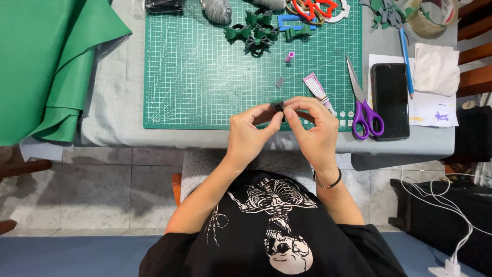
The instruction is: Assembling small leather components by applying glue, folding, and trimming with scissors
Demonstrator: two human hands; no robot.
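Both of my hands meet over the near edge of a green cutting mat point(195, 77). My left hand point(249, 132) and my right hand point(312, 128) pinch a small dark green and grey foam bow piece point(277, 105) between their fingertips. A small glue tube point(316, 90) lies on the mat just beyond my right hand, with its pink cap point(290, 56) farther back. A small grey foam scrap point(280, 82) lies on the mat behind the held piece.
Several finished green and grey bows point(259, 33) sit at the mat's far edge beside coloured templates point(312, 10). Purple-handled scissors point(361, 102), a black phone point(390, 100), a blue pencil point(406, 61), a white tissue point(435, 69) and a tape roll point(433, 18) lie right. Folded green foam sheets point(46, 66) lie left.
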